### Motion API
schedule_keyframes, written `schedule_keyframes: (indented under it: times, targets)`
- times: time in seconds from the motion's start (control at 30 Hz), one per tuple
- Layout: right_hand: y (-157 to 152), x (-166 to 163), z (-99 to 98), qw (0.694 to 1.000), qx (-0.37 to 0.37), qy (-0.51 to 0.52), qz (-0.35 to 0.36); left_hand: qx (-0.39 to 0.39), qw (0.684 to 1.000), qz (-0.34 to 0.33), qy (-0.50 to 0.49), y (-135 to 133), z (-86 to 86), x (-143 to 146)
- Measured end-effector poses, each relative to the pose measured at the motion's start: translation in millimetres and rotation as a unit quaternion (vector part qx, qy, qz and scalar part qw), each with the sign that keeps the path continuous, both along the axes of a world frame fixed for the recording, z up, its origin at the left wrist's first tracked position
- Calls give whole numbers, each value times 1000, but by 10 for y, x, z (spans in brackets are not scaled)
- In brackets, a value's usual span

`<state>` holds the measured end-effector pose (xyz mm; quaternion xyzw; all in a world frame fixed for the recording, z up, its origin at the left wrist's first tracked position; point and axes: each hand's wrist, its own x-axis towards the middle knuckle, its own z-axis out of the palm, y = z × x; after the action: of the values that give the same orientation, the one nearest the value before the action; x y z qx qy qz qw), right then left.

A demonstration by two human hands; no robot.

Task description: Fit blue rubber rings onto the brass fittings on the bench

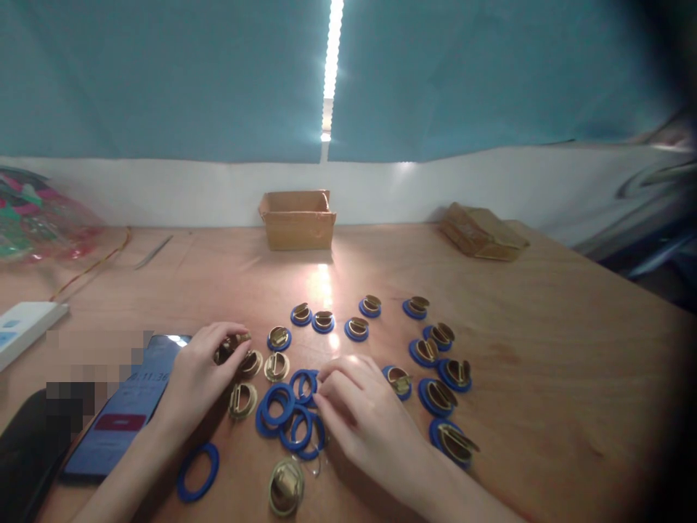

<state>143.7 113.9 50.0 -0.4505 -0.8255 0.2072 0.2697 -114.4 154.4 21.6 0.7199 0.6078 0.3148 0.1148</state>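
Observation:
My left hand is closed with thumb and fingers around a round gold metal clip, partly hidden by the fingers. Beside it lie loose gold clips, among them one below the fingertips and another to the right. My right hand has its fingertips pinched at the edge of a blue ring, on a small heap of overlapping blue rings. A single blue ring lies nearer me, and another gold clip sits below the heap.
Several gold clips seated in blue rings form an arc behind and right of my hands. At left lies a phone with its screen lit. Farther back stand an open cardboard box and a crumpled brown packet.

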Motion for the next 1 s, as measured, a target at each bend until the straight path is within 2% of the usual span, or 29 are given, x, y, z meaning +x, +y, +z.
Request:
schedule_keyframes:
  times: [0.23,0.47,0.6,0.7,0.83,1.0]
  targets:
    - [5,5,-55,1000,3,6,-16,-11,1000,-19,12,-4,-29,18]
    - [-18,-2,-48,1000,-11,-9,-15,10,999,-25,39,10,-25,30]
    - [-27,1,-40,1000,-5,-9,6,64,996,-7,59,-12,41,111]
    - [-36,0,-23,1000,-10,-6,20,87,992,-31,89,-38,136,225]
    - [-45,-11,4,999,-26,-1,27,33,986,-81,143,-14,275,390]
    - [-63,-28,29,999,-33,0,28,-25,983,-88,156,146,355,532]
